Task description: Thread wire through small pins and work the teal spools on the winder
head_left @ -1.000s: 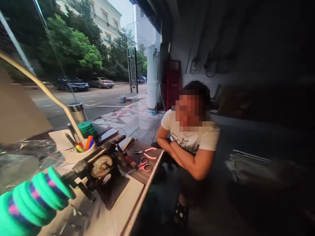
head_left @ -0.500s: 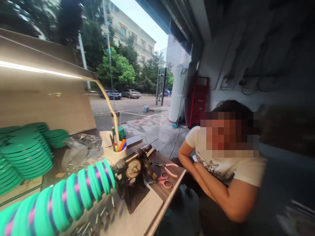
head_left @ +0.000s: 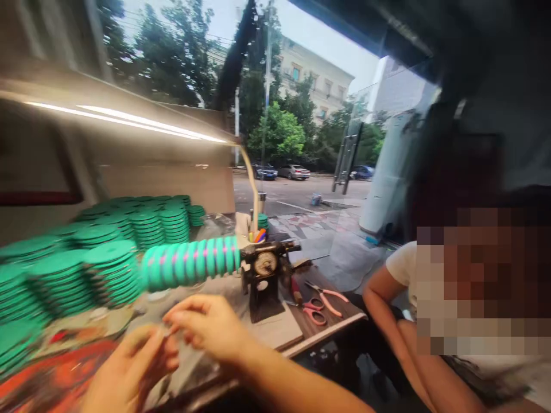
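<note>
Close together, left hand point(head_left: 136, 360) and right hand point(head_left: 212, 324) curl inward.

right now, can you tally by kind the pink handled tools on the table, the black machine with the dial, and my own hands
Pink-handled scissors: 1
Pink-handled pliers: 1
Black machine with a dial: 1
Your hands, left hand and right hand: 2
Total: 5

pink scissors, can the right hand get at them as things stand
Probably yes: the scissors lie uncovered, and the right hand could likely pass in front of the black machine.
</note>
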Motion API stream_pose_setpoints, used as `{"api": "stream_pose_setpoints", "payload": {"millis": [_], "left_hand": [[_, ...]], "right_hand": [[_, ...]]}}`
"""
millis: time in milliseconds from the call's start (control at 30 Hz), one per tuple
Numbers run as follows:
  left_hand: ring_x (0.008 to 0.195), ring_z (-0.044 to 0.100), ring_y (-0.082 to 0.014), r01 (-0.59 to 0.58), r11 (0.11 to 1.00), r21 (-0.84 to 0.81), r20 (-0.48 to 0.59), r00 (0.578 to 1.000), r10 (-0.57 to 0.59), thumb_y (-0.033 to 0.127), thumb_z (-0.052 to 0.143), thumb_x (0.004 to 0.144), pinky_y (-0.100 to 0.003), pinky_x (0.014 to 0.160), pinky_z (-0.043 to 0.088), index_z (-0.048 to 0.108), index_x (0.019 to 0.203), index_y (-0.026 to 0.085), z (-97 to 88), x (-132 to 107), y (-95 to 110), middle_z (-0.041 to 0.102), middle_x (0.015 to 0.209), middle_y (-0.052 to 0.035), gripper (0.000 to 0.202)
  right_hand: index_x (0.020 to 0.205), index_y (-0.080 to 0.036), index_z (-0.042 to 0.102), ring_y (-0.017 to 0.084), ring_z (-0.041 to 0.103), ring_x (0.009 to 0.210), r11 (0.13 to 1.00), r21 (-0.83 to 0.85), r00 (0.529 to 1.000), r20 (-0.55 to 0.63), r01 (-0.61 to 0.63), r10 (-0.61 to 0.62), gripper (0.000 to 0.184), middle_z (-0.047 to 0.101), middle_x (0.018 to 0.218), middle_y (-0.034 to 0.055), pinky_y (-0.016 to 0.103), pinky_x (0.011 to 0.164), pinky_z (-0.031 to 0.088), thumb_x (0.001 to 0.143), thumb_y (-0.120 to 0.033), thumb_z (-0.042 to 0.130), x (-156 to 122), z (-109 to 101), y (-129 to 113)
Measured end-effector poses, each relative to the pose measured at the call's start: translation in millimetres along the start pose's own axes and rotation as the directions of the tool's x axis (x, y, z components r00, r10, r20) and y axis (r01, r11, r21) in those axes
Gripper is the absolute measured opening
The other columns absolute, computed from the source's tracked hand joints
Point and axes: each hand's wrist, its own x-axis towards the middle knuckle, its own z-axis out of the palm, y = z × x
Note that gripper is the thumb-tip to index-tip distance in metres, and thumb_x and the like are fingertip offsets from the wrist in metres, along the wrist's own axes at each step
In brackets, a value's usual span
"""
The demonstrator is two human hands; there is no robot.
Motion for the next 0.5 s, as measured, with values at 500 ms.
{"api": "stream_pose_setpoints", "payload": {"millis": [500], "left_hand": [[0.050,0.051,-0.0059,0.106,0.978,-0.182,0.177,0.982,-0.074,0.034,0.061,0.066,-0.018,0.054,0.041,0.053,0.069,0.016,0.3,-43.4,1.2,0.058,0.059,0.0017,0.020]], "right_hand": [[0.064,-0.015,0.053,0.003,0.042,0.037,0.990,0.121,0.982,0.180,-0.073,0.050,0.022,0.058,0.061,-0.0028,0.018,0.036,0.021,0.065,-0.034,0.064,-8.5,6.0,16.0]]}}
